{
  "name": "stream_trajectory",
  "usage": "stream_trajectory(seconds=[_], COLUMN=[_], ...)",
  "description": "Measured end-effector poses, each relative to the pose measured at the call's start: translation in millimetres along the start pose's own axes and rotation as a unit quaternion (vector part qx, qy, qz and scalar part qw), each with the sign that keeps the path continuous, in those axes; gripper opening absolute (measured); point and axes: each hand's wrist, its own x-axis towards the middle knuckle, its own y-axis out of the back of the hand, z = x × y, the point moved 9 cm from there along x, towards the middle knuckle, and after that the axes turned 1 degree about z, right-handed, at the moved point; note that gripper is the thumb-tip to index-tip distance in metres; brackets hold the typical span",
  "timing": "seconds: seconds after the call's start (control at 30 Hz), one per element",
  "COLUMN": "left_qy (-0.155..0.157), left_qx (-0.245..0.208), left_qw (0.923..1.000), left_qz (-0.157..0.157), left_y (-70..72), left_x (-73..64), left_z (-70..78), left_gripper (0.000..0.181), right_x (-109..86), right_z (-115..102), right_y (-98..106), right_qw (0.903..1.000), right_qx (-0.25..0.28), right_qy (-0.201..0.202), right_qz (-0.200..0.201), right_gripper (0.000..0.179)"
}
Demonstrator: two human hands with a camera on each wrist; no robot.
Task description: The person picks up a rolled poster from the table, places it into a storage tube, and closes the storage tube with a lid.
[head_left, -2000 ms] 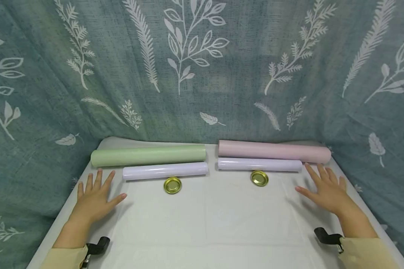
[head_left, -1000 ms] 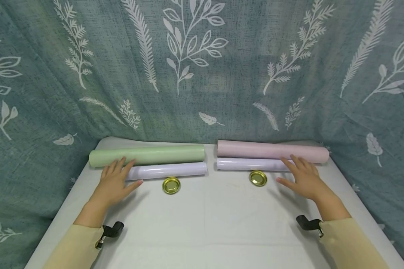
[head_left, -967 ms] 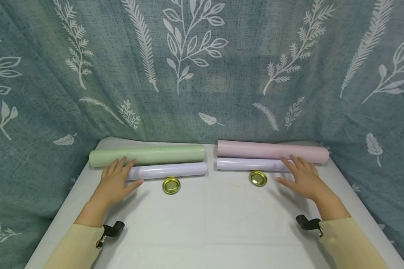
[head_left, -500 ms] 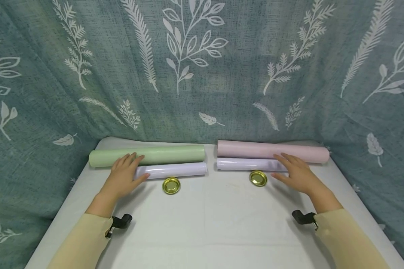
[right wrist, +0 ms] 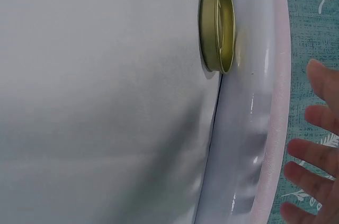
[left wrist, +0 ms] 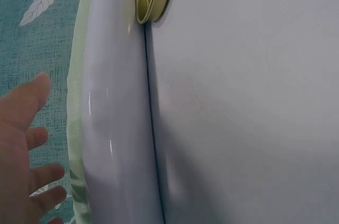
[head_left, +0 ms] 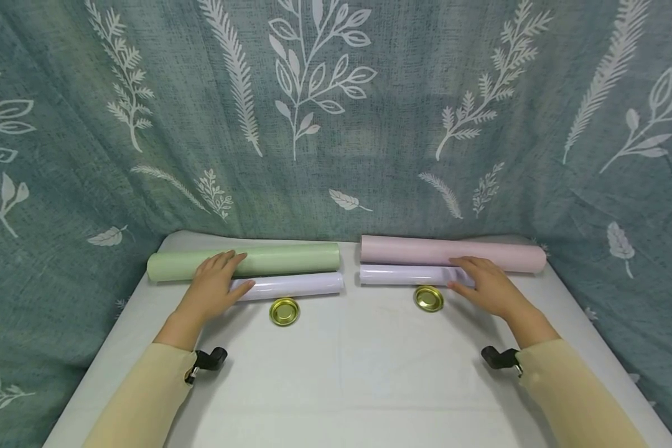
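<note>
My left hand [head_left: 208, 292] hovers with loosely spread fingers over the left end of a glossy pale-lavender tube [head_left: 297, 285], hiding that end in the head view. Its fingertips overlap a thicker green tube [head_left: 291, 258] lying just behind. On the other side, my right hand [head_left: 491, 291] is held over the right end of a second lavender tube [head_left: 397, 275], its fingertips at the front of a pink tube [head_left: 425, 250]. Both wrist views show the fingers [left wrist: 47, 173] apart, with nothing in them. A shallow round gold tin [head_left: 284, 312] lies before the left lavender tube, another gold tin [head_left: 428, 298] before the right one.
A white cloth [head_left: 341, 373] covers the table. Close behind the tubes hangs a green-blue curtain [head_left: 336, 174] with white leaf prints, which also flanks both sides. Black camera mounts [head_left: 210, 359] stick out inward from both sleeves.
Both hands have moved inward and forward from the table's sides, from beside the tubes to over their outer ends, their fingers less spread than before. Tubes and tins have stayed put.
</note>
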Motion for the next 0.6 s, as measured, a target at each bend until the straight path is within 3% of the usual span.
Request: stream_trajectory(seconds=[0.6], left_qy=[0.003], left_qx=[-0.03], left_qw=[0.9994], left_qz=[-0.015], left_y=[-6.7], left_x=[28.9], left_z=[1.6], left_gripper=[0.072], right_x=[13.7], right_z=[4], right_y=[-10], right_qw=[0.9996], right_qx=[0.007], right_qy=[-0.025], right_qz=[-0.013], right_gripper=[0.051])
